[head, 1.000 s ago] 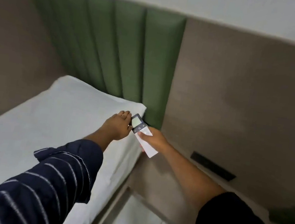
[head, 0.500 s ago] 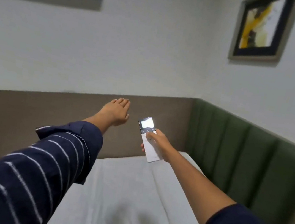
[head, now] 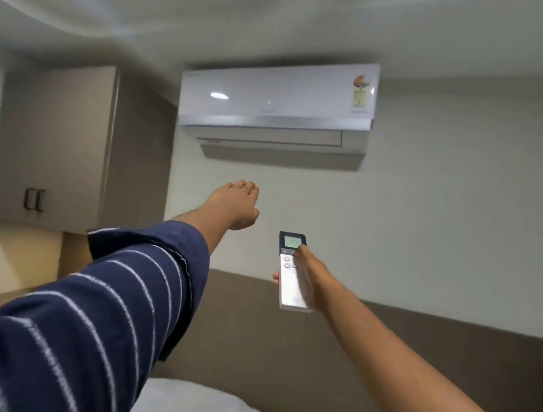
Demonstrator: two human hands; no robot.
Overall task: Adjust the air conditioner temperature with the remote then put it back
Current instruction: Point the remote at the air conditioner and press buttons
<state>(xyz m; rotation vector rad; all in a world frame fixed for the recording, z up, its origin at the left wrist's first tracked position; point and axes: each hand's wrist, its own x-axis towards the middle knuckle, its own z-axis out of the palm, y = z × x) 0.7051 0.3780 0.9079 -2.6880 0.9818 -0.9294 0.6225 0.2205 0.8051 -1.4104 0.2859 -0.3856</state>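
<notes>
Your right hand (head: pixel 305 278) grips the remote (head: pixel 292 271), thumb on its buttons, below the air conditioner (head: pixel 275 103); your left hand (head: pixel 234 203) is empty, fingers together.

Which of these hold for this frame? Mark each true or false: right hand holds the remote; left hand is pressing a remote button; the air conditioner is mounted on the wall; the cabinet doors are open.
1. The right hand holds the remote. True.
2. The left hand is pressing a button on the remote. False: it is stretched out empty, apart from the remote; the right thumb lies over the buttons.
3. The air conditioner is mounted high on the wall. True.
4. The cabinet doors are open. False: they are closed.
</notes>
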